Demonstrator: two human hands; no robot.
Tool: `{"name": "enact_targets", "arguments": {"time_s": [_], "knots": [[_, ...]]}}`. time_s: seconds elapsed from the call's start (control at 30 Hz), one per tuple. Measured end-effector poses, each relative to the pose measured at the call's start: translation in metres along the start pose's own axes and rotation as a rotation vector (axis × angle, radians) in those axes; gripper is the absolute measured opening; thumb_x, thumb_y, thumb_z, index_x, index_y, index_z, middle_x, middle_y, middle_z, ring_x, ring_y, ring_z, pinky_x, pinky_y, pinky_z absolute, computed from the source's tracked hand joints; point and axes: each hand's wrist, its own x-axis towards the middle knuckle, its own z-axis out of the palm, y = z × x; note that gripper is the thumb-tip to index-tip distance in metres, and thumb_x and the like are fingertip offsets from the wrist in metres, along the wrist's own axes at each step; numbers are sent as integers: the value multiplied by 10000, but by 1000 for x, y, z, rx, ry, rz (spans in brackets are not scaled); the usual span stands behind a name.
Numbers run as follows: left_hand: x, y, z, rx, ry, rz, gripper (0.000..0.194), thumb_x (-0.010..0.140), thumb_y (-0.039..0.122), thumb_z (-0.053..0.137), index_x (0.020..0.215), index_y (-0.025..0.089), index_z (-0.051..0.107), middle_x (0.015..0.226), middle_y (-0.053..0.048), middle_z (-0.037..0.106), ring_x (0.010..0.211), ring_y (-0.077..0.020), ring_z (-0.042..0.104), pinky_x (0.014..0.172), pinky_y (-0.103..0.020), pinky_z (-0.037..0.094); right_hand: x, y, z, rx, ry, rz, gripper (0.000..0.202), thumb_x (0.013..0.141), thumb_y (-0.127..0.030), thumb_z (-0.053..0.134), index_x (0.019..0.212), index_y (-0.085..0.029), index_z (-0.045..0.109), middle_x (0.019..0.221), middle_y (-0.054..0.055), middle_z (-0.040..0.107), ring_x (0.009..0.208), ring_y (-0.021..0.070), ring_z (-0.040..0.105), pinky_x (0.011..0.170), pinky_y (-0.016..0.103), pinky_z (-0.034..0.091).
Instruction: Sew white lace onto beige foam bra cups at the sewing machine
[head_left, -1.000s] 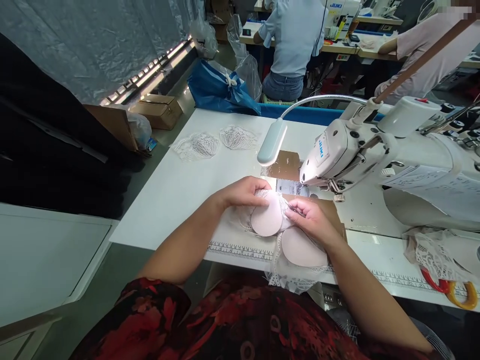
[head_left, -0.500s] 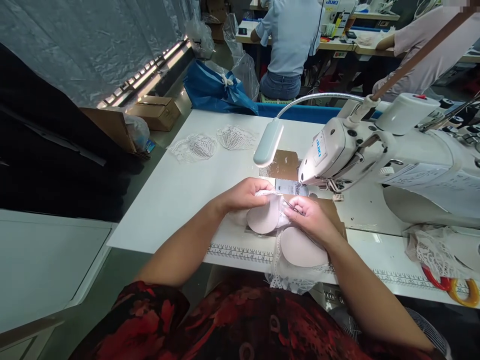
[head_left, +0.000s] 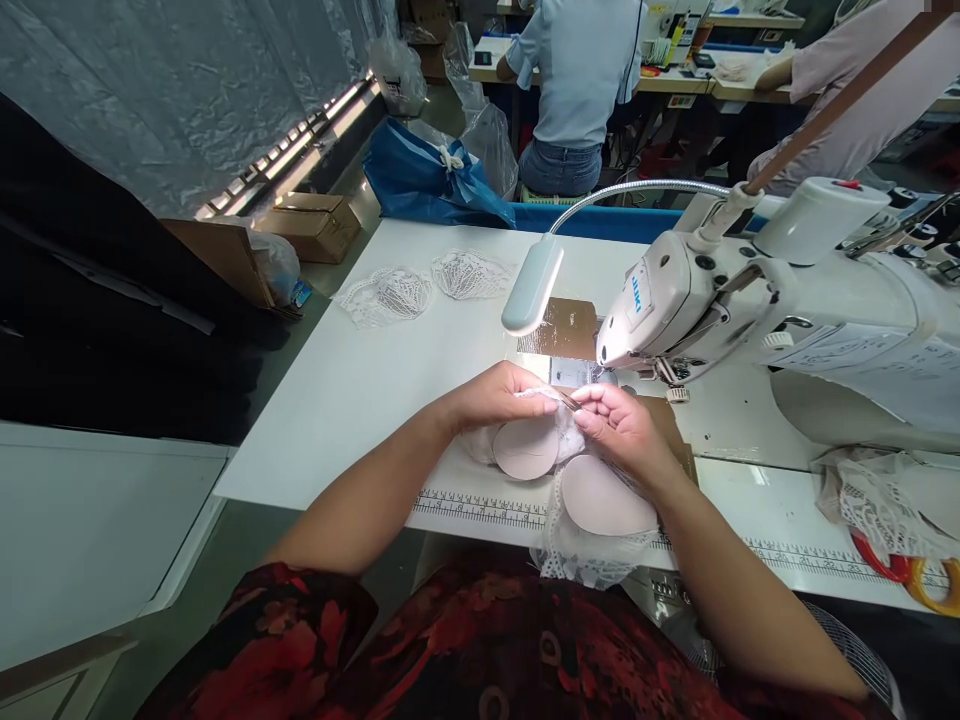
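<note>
A white lace bra (head_left: 525, 450) with two smooth padded cups lies at the table's front edge, one cup nearer the sewing machine, the other cup (head_left: 607, 495) close to my body. My left hand (head_left: 502, 395) pinches the upper lace edge of the far cup between thumb and fingers. Held in my right hand (head_left: 619, 425) is a small, pointed metal tool that looks like thread snips (head_left: 570, 401), its tip at the lace beside my left fingertips. Both hands are just in front of the sewing machine's (head_left: 660, 300) needle area, under the lamp (head_left: 534, 285).
Two lace pieces (head_left: 390, 295) lie on the white table (head_left: 315, 420) at the back left. A ruler strip (head_left: 480, 508) runs along the front edge. Scissors with red and yellow handles (head_left: 930, 590) lie under more lace (head_left: 874, 500) at right. Two people sit beyond.
My hands have drawn closer together, and the tool's tip has moved up and left toward my left fingers. The far cup has tipped lower and flatter.
</note>
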Motion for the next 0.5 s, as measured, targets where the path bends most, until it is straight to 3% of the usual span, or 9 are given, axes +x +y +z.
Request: {"name": "enact_targets", "arguments": {"time_s": [0.17,0.3,0.5], "knots": [[6,-3,3,83,-59,44,298,850,388,656,916,115,754,803,-48,680,750,-143,576,668,-247,437,0,-6,3,-15,-28,4,246,848,-388,661,993,-190,643,915,48,690,811,172,645,712,297,511],[7,-4,3,88,-93,52,327,860,414,637,797,102,716,657,-1,565,621,-95,468,564,-218,351,-1,-9,4,-48,-9,-14,210,847,-377,662,946,-192,658,901,45,688,807,174,640,709,302,508],[7,-3,4,89,-114,24,370,871,441,617,726,103,655,627,16,468,595,-85,396,527,-218,292,0,-5,0,-108,-10,-56,176,866,-374,633,878,-201,662,829,26,670,746,154,609,665,287,480]]}}
